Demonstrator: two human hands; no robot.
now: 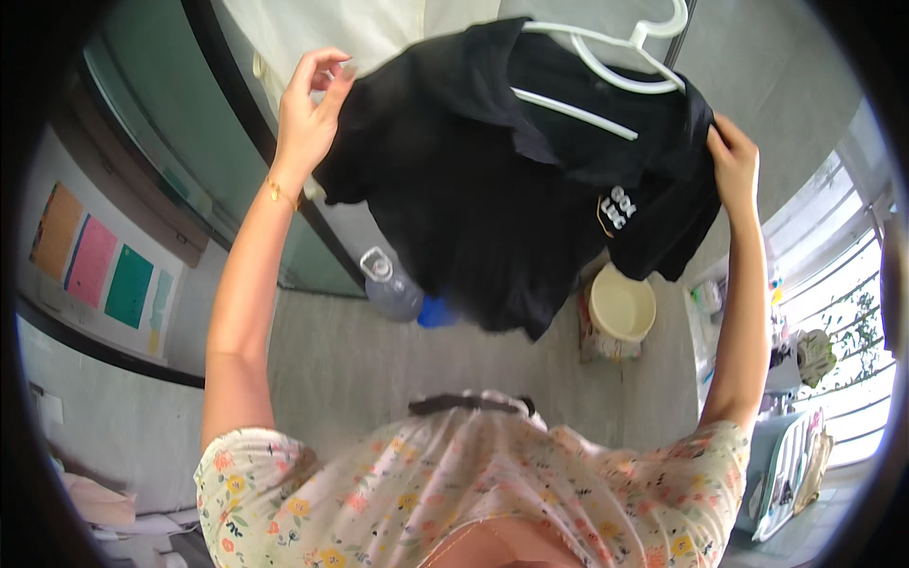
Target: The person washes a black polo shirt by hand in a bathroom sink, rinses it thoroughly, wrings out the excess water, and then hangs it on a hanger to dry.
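A black short-sleeved T-shirt (483, 163) with small white lettering on its chest hangs on a white plastic hanger (603, 78), whose hook rises at the upper right. My left hand (316, 99) is raised at the shirt's left sleeve, fingers curled by the cloth's edge; whether they pinch it cannot be made out. On the other side, my right hand (735, 153) grips the right shoulder and sleeve, thumb in front and fingers behind the cloth. The hanger's bar shows partly through the neck opening.
Below the shirt stand a large clear plastic bottle (394, 291), a blue object (437, 312) and a cream bucket (623, 304). Pale cloth (341, 35) hangs behind my left hand. A dark-framed glass door (177, 113) is at left; a barred window (859, 341) and a grey-blue rack (774, 468) are at right.
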